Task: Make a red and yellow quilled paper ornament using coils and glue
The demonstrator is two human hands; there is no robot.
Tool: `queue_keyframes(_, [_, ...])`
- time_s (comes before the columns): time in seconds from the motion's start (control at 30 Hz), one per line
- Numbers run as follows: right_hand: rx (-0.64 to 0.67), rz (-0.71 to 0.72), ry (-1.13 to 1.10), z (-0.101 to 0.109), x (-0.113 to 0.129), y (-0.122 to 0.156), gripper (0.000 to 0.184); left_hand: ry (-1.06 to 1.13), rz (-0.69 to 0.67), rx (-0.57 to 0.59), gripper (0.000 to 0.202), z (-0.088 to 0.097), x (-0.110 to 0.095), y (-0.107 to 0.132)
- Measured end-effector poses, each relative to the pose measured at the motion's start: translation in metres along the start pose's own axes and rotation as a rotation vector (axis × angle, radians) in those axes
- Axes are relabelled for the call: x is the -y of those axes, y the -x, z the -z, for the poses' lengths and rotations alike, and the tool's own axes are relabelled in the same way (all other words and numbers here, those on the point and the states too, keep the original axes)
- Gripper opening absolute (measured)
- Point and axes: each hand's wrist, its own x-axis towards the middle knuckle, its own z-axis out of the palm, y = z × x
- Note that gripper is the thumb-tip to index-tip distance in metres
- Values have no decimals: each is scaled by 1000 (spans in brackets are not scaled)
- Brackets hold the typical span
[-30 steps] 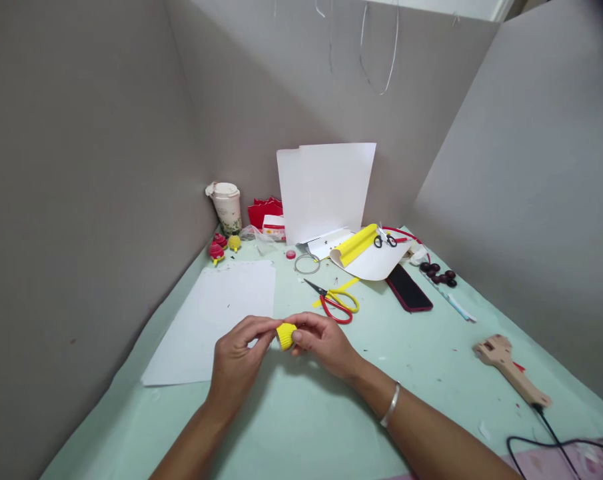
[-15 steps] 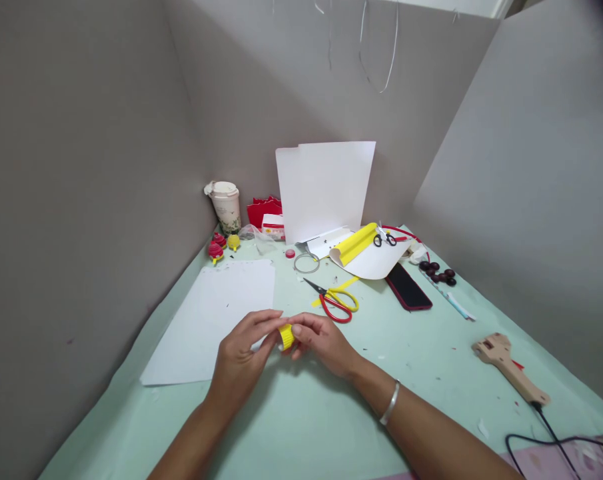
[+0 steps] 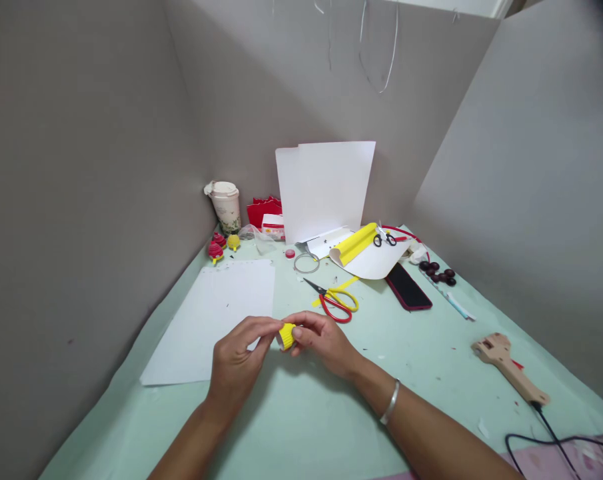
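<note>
A small yellow ridged paper roll (image 3: 286, 336) with a pale inside is held just above the table, between my two hands. My right hand (image 3: 324, 341) pinches its right side, thumb in front and fingers curled behind. From the left, my left hand (image 3: 241, 353) reaches in with fingers bent, the index fingertip at the roll's upper left edge and the thumb close by. Beyond the hands lie scissors (image 3: 335, 303) with one red and one yellow handle. A white sheet (image 3: 216, 313) lies flat, partly under my left hand.
A glue gun (image 3: 511, 367) with a black cord lies at right. Further back are a phone (image 3: 408, 288), rolled yellow paper (image 3: 356, 245), small black scissors (image 3: 384, 239), a wire ring (image 3: 306, 263), red and yellow ornaments (image 3: 216, 251), a lidded cup (image 3: 226, 207) and an upright white board (image 3: 326, 190).
My left hand has drawn slightly left and its fingers have come off the front of the roll, showing more of it. My right hand has hardly moved.
</note>
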Motion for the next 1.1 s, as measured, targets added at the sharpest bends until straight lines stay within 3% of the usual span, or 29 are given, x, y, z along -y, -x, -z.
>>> queue_keyframes(0.37, [5, -24, -17, 2, -3, -1, 37, -18, 57, 31, 18, -1, 2, 0])
queue_keyframes(0.7, [28, -78, -62, 3, -6, -1, 40, 25, -69, 101, 28, 1, 2, 0])
queue_keyframes(1.1, [41, -89, -79, 4, -7, -1, 39, 53, -9, 98, 23, 0, 1, 2])
